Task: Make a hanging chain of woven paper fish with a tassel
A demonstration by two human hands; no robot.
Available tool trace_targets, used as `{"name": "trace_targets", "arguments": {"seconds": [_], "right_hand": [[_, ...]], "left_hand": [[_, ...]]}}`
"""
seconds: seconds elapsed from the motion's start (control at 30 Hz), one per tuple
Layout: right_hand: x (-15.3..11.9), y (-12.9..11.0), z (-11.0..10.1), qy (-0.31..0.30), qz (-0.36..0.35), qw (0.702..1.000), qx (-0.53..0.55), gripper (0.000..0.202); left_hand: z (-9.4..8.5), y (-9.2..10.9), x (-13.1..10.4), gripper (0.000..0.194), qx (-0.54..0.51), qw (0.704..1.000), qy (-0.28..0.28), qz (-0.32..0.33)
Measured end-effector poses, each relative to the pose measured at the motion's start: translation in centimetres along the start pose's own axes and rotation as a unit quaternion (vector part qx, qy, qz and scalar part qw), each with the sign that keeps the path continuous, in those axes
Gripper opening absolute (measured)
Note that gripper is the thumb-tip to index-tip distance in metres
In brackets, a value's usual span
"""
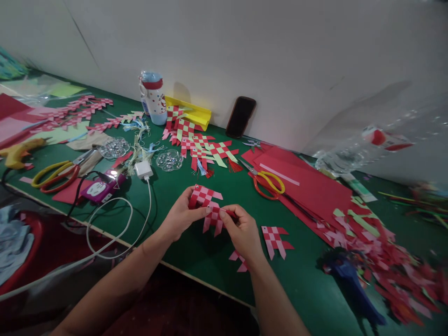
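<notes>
A red and pink woven paper fish [202, 195] with a small eye is held over the green table. My left hand [185, 212] pinches its body from the left, thumb on top. From the right, my right hand [241, 226] closes its thumb and fingers on the fish's tail part, where a second woven piece seems to overlap; the exact join is hidden. Another red and pink woven fish [275, 240] lies flat to the right of my right hand. Part of one more woven piece [238, 259] shows under my right wrist.
Orange-yellow scissors [268, 183] rest by red paper sheets [308, 182]. Paper scraps and a blue glue gun [353, 280] lie right. A phone [241, 116] leans on the wall. Left are a bottle [154, 100], a purple power strip [103, 186], a white cable and a yellow glue gun [19, 153].
</notes>
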State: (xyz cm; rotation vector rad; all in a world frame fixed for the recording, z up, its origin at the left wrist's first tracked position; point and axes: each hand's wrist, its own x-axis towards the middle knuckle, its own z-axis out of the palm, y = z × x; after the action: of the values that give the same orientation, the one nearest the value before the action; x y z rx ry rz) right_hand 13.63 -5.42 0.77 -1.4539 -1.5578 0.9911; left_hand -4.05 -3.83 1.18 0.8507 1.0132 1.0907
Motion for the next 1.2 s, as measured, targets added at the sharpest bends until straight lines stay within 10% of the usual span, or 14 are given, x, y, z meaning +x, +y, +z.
{"name": "trace_targets", "arguments": {"seconds": [0.77, 1.2], "right_hand": [[0.2, 0.1, -0.3, -0.084, 0.077, 0.987, 0.111, 0.027], [0.2, 0.3, -0.2, -0.099, 0.076, 0.984, 0.127, 0.027]], "left_hand": [[-0.4, 0.7, -0.4, 0.064, 0.259, 0.962, -0.077, 0.030], [-0.6, 0.3, 0.0, 0.067, 0.150, 0.986, -0.072, 0.007]]}}
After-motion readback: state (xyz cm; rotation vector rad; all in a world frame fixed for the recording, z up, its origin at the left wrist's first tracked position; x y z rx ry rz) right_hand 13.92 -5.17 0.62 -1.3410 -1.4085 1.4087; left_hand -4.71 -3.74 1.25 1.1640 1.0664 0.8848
